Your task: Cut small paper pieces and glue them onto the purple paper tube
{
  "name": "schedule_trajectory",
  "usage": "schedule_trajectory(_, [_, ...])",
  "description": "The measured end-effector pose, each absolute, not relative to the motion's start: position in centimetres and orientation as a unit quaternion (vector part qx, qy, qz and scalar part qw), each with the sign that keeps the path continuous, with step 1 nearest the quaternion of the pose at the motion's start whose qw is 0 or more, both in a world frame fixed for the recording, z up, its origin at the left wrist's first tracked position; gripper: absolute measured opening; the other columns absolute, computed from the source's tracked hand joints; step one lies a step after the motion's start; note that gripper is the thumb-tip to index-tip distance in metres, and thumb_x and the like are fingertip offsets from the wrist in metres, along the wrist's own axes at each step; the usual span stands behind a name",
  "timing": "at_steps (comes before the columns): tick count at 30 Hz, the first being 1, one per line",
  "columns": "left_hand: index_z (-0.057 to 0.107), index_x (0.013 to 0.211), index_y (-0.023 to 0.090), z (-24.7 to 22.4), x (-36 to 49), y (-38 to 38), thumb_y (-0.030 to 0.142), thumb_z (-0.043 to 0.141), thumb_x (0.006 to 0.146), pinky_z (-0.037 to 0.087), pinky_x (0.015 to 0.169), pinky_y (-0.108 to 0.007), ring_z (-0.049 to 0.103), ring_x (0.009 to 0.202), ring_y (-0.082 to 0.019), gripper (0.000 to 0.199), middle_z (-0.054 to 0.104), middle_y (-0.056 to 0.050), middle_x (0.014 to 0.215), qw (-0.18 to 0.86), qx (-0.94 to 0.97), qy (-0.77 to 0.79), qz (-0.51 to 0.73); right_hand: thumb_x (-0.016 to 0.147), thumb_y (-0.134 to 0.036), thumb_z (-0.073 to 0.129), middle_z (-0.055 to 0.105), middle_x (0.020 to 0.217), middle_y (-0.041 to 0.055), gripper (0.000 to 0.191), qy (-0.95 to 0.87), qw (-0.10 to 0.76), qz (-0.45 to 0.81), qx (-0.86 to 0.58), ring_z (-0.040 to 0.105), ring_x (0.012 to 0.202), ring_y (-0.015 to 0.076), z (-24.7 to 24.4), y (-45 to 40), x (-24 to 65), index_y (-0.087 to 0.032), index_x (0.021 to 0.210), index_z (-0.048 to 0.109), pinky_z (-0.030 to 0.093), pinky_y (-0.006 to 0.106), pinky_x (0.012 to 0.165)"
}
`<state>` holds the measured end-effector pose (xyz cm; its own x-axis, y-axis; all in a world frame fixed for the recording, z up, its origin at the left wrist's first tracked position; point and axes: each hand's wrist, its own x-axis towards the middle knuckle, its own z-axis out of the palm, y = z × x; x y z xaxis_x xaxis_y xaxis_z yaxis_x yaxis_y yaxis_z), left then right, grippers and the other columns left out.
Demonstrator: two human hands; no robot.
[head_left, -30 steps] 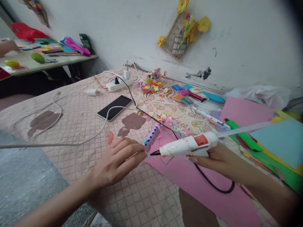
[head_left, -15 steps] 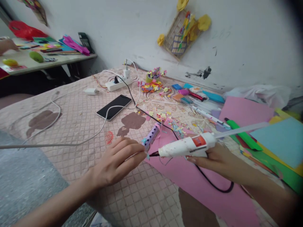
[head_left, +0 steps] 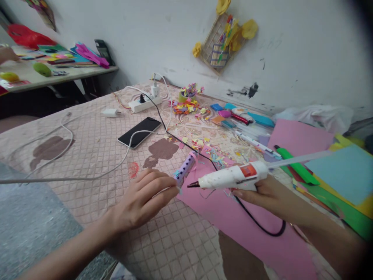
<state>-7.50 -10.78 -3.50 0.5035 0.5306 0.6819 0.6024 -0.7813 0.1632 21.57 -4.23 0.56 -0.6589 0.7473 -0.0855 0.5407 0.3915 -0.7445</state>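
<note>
My left hand is closed in a pinch, with a small light-blue paper piece showing at its fingertips. Just beyond those fingers lies a purple tube with dark dots, light-blue bits at its near end and a pink loop at its far end. Whether the fingers touch the tube I cannot tell. A white hot glue gun is gripped in my right hand, its dark nozzle pointing left, a little apart from the paper piece. From its back sticks a clear glue stick. A pink sheet lies beneath.
A black cord runs to a white power strip. Near it are a black phone, a white cable and paper scraps. Coloured sheets and a green marker-like object lie at right.
The glue gun in my right hand has drawn slightly right, so its nozzle has come away from the paper piece. My left hand stays nearly in place.
</note>
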Motion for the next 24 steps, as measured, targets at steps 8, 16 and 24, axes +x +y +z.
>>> schedule_trajectory(8, [0.057, 0.092, 0.017, -4.3, -7.4, -10.7, 0.005, 0.052, 0.081, 0.048, 0.072, -0.026, 0.057, 0.083, -0.013, 0.017, 0.061, -0.004, 0.091, -0.036, -0.805, -0.423, -0.415, 0.078, -0.046, 0.051, 0.052, 0.049, -0.0004, 0.034, -0.763, 0.223, 0.183, -0.578, 0.049, 0.048, 0.0169, -2.7, 0.2, 24.3, -0.019, 0.057, 0.055, 0.038, 0.026, 0.044])
schedule_trajectory(16, [0.056, 0.084, 0.018, -3.5, -8.0, -10.6, 0.014, 0.051, 0.084, 0.047, 0.062, -0.023, 0.056, 0.075, -0.012, 0.006, 0.061, -0.002, 0.084, -0.188, -0.763, -0.490, -0.378, 0.076, -0.046, 0.049, 0.062, 0.069, 0.0077, 0.032, -0.704, 0.278, 0.079, -0.649, 0.055, 0.064, 0.0229, -6.8, 4.7, 27.4, -0.016, 0.077, 0.058, 0.039, 0.030, 0.055])
schedule_trajectory(24, [0.056, 0.080, 0.016, -4.0, -7.6, -10.8, 0.012, 0.050, 0.082, 0.047, 0.065, -0.025, 0.056, 0.077, -0.012, 0.008, 0.059, -0.003, 0.083, -0.227, -0.765, -0.507, -0.327, 0.074, -0.043, 0.053, 0.062, 0.086, 0.0116, 0.033, -0.726, 0.263, 0.076, -0.630, 0.056, 0.074, 0.0255, -6.6, 4.3, 28.0, -0.015, 0.091, 0.057, 0.041, 0.034, 0.064])
